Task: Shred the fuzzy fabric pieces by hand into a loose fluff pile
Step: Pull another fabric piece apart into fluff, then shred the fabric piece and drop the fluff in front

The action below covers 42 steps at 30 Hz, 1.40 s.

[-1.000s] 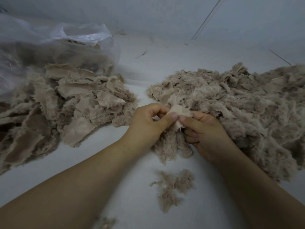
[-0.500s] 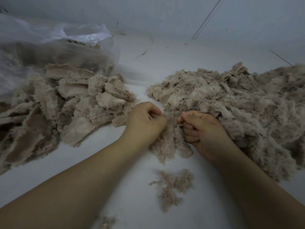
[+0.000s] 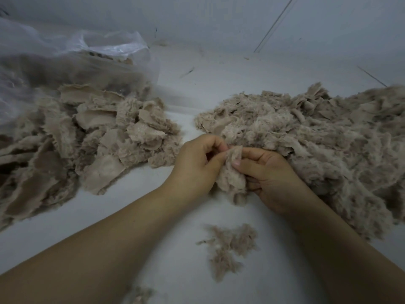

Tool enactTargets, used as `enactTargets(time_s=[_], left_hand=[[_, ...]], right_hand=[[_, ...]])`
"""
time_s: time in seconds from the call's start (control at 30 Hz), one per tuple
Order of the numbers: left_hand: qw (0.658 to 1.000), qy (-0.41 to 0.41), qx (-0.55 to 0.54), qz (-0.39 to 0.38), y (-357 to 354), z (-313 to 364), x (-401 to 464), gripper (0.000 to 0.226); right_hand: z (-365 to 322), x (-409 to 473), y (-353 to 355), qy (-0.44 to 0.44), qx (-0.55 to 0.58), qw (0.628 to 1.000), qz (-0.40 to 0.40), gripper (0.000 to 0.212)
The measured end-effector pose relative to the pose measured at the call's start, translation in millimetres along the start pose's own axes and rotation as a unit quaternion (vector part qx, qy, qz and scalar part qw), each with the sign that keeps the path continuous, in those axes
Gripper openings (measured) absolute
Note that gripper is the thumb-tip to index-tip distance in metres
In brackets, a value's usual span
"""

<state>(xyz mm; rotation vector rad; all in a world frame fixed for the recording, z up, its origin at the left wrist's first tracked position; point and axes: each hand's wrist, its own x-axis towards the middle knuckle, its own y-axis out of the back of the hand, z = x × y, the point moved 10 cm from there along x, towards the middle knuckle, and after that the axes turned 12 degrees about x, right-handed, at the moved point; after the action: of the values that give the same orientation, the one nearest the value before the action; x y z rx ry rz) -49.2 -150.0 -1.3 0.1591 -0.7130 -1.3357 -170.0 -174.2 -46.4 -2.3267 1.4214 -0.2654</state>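
Fabric piece (image 3: 232,172) pinched at its top edge between fingers (image 3: 221,157) of left hand (image 3: 195,165) and right hand (image 3: 269,174), hanging lengthwise toward the counter (image 3: 175,249), fluff pile (image 3: 317,145) just right, uncut heap (image 3: 87,137) left.

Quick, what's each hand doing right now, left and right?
Left hand: pinching the top edge of the fuzzy fabric piece.
Right hand: fingers curled round the same piece, thumb pinching it.

Fuzzy matt cloth piece (image 3: 232,174)
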Motion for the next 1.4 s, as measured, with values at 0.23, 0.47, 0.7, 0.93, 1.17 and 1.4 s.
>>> enactTargets(time_s=[0.23, 0.47, 0.7, 0.93, 1.17, 1.4], left_hand=[[0.996, 0.042, -0.063, 0.057, 12, -13, 4, 0.025], [0.965, 0.126, -0.135, 0.185, 42, -44, 1, 0.024], [0.965, 0.117, -0.129, 0.196, 44, -41, -1, 0.021], [0.973, 0.084, -0.145, 0.157, 31, -20, -3, 0.022], [0.958, 0.057, -0.226, 0.167, 31, -10, -6, 0.020], [0.972, 0.052, -0.224, 0.045, 4, -1, -7, 0.027]], right_hand=[[-2, 2, 12, -0.005, 0.044, 0.997, 0.066, 0.016], [-2, 0, 11, -0.019, 0.069, 0.994, 0.088, 0.036], [-1, 0, 17, -0.012, 0.076, 0.992, 0.101, 0.034], [-5, 1, 14, 0.004, 0.025, 0.998, 0.051, 0.013], [-5, -1, 2, 0.023, -0.082, 0.996, 0.032, 0.016], [-3, 1, 5, -0.004, 0.026, 0.999, 0.040, 0.027]])
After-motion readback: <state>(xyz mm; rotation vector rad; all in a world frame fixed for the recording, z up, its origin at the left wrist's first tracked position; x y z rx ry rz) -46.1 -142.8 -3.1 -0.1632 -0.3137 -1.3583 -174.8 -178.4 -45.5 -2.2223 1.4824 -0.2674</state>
